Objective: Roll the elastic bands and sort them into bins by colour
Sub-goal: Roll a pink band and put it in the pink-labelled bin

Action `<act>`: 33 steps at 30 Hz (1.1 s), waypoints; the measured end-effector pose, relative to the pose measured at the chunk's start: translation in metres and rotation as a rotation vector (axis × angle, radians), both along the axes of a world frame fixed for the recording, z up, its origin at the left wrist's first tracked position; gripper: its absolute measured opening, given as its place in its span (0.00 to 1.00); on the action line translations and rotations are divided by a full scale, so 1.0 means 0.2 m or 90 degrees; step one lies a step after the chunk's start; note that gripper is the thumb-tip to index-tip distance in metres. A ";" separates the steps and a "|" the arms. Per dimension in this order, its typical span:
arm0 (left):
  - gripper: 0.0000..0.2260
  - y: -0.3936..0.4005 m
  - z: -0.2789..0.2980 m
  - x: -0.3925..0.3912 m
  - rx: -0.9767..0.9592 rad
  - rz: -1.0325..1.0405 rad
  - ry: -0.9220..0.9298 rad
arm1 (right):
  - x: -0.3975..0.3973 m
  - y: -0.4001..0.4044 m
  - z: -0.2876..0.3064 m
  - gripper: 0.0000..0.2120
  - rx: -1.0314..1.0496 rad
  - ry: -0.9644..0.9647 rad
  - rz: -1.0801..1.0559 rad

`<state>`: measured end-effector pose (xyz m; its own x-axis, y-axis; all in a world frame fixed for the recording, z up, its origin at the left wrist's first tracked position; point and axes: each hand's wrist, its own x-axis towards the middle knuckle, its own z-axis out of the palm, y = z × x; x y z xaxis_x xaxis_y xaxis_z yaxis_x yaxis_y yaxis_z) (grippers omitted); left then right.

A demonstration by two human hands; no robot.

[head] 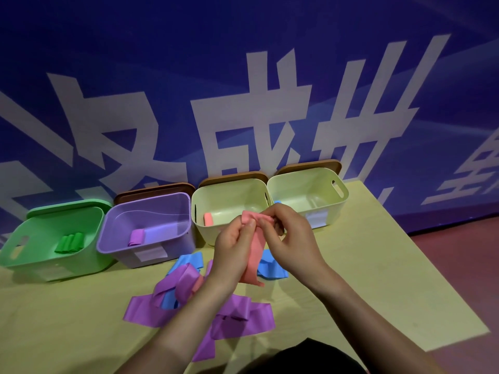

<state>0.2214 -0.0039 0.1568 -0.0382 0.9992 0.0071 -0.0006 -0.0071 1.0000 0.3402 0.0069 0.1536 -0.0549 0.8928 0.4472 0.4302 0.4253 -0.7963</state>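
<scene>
Purple bands point(237, 317) on table | both hands' grip pinching pink band point(252, 255) | rolled end seemingly at fingertips

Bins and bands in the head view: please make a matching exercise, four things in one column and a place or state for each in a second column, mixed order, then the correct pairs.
Column 1
1. green rolls
2. purple roll
3. pink roll
4. pink band

Column 2
A. pinched by both hands above the table
B. inside the purple bin
C. inside the left cream bin
D. inside the green bin

Pairs: 1-D, 2-B, 3-C, 4-A. The left hand and right hand roll the band's upper end.
</scene>
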 end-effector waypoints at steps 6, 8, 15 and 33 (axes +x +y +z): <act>0.10 0.02 0.02 0.00 -0.151 0.047 -0.052 | 0.01 0.02 -0.01 0.10 0.004 0.024 -0.009; 0.10 0.02 0.03 -0.01 -0.176 0.040 -0.069 | 0.04 0.03 0.01 0.08 0.037 -0.005 0.015; 0.12 0.00 0.08 0.00 -0.259 0.030 -0.121 | 0.08 0.06 -0.03 0.11 0.140 -0.147 0.028; 0.09 -0.01 0.01 -0.01 -0.142 0.020 -0.036 | 0.07 0.00 -0.02 0.11 -0.199 0.102 0.124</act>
<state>0.2199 -0.0051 0.1586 -0.0632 0.9742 -0.2165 -0.0606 0.2127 0.9752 0.3536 0.0077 0.1496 -0.1877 0.9670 0.1720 0.2258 0.2129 -0.9506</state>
